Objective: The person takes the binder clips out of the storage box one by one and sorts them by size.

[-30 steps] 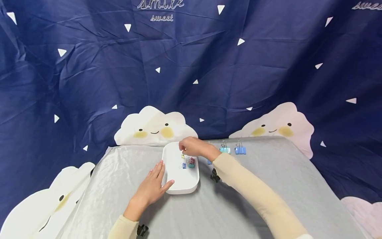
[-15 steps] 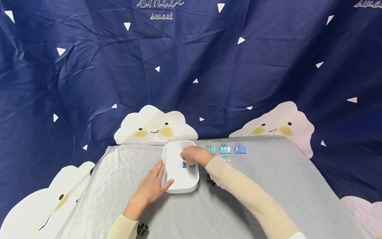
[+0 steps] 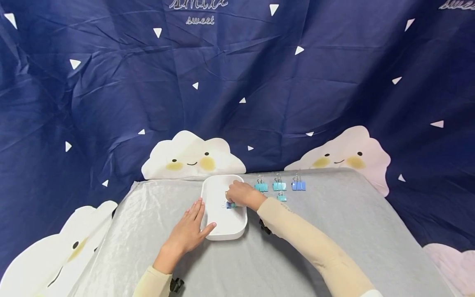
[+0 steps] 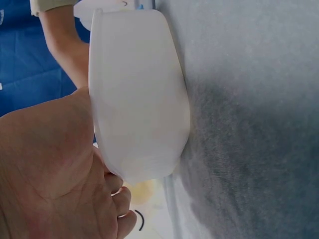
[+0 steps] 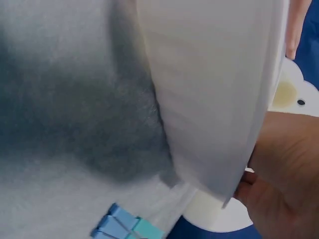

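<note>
From where I stand, a deep navy fabric backdrop [image 3: 334,95] fills the view, creased all over and scattered with small white triangles [image 3: 273,9]. Pale script [image 3: 200,20] near the top reads "sweet". Smiling white clouds [image 3: 191,148] with yellow cheeks line its lower part. Before it spreads a grey cloth-covered surface [image 3: 352,231], lightly wrinkled, with a soft sheen on the left.

From the head, looked forward and down from well back, past the far edge of the grey table [image 3: 230,266] to the curtain [image 3: 237,62]. From each wrist, looked low, close and sideways-turned at that side's edge of the white tray [image 4: 139,94]. Shared tray and curtain in both wrist views.
</note>
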`<state>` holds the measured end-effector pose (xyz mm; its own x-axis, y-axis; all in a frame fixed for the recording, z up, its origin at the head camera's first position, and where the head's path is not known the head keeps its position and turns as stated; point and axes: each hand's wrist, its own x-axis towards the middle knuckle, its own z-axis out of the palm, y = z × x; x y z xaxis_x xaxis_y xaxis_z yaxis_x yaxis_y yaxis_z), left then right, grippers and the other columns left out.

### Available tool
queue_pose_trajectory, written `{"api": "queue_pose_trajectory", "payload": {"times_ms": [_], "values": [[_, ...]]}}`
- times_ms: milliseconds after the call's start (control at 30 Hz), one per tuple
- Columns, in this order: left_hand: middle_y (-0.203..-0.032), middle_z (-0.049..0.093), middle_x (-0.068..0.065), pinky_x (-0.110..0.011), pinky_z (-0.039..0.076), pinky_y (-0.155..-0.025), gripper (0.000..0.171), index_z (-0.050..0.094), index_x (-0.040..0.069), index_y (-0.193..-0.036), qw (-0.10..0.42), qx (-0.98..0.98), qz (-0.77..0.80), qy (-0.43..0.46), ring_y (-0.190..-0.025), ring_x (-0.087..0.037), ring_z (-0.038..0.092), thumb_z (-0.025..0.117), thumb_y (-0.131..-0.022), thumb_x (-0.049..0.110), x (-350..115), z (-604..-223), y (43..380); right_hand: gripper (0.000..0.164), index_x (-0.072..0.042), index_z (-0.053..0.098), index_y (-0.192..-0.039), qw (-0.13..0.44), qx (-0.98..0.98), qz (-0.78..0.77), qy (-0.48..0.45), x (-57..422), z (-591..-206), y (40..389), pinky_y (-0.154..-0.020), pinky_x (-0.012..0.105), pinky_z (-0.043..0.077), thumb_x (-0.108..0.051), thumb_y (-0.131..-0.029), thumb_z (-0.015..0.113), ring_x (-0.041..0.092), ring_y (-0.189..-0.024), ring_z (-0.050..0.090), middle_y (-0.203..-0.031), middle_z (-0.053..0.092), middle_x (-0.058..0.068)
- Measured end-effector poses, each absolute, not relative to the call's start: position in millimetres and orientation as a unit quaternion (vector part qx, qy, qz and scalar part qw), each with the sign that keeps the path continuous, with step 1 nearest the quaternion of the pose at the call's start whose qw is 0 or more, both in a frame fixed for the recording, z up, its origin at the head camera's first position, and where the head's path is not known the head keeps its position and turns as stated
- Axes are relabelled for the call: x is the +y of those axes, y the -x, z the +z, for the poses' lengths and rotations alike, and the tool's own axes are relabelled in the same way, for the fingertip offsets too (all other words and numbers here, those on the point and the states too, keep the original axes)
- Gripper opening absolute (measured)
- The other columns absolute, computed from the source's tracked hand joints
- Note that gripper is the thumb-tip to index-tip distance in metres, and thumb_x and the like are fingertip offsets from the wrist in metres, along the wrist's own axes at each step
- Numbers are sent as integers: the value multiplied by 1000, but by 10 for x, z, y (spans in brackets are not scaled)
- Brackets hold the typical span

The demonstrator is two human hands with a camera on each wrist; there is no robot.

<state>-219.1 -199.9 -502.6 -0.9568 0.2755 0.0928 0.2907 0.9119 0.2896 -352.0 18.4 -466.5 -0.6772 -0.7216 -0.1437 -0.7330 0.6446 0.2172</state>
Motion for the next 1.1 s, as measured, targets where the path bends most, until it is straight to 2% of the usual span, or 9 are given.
{"api": "queue_pose_trajectory", "payload": {"times_ms": [167, 500, 633, 733, 967, 1100], "values": [[-176, 24, -22, -57, 28, -133, 88, 31, -8, -163, 25, -977, -152, 144, -164, -40, 25, 54, -107, 55, -2001, -5035, 2192, 11, -18, 81, -105, 38, 911, 19, 411, 262, -4691, 3597, -89, 32, 60, -13, -95, 81, 19, -97, 67, -104, 69, 3], [-176, 23, -22, -57, 27, -133, 88, 30, -8, -164, 21, -978, -153, 143, -164, -40, 24, 53, -107, 55, -1996, -5019, 2183, 18, -8, 75, -115, 11, 909, -57, 413, 321, -4719, 3701, -93, 38, 61, -5, -98, 75, 23, -101, 70, -106, 72, 8], [-176, 22, -22, -57, 27, -133, 88, 29, -8, -164, 16, -978, -155, 141, -164, -40, 24, 53, -108, 55, -1995, -5002, 2180, 10, -6, 70, -102, -14, 902, -90, 422, 342, -4684, 3735, -81, 33, 57, -2, -96, 76, 18, -87, 64, -93, 67, 3], [-176, 22, -22, -57, 26, -133, 88, 29, -8, -164, 13, -978, -155, 141, -164, -40, 24, 53, -108, 55, -1993, -4991, 2178, 7, -4, 72, -92, -34, 890, -110, 441, 381, -4665, 3744, -74, 29, 53, 0, -93, 76, 16, -79, 57, -87, 65, 3], [-177, 21, -22, -57, 26, -133, 88, 29, -8, -164, 10, -978, -155, 139, -164, -39, 23, 52, -108, 56, -1997, -4996, 2179, 16, -4, 77, -91, -55, 880, -124, 456, 442, -4654, 3739, -72, 27, 52, 9, -92, 69, 15, -76, 54, -87, 65, 6], [-177, 21, -22, -57, 26, -133, 88, 28, -8, -164, 9, -978, -154, 139, -164, -40, 23, 52, -108, 56, -1998, -4996, 2178, 12, -6, 78, -90, -71, 877, -128, 458, 458, -4657, 3752, -76, 29, 57, 5, -92, 74, 16, -79, 62, -87, 70, 4]]}}
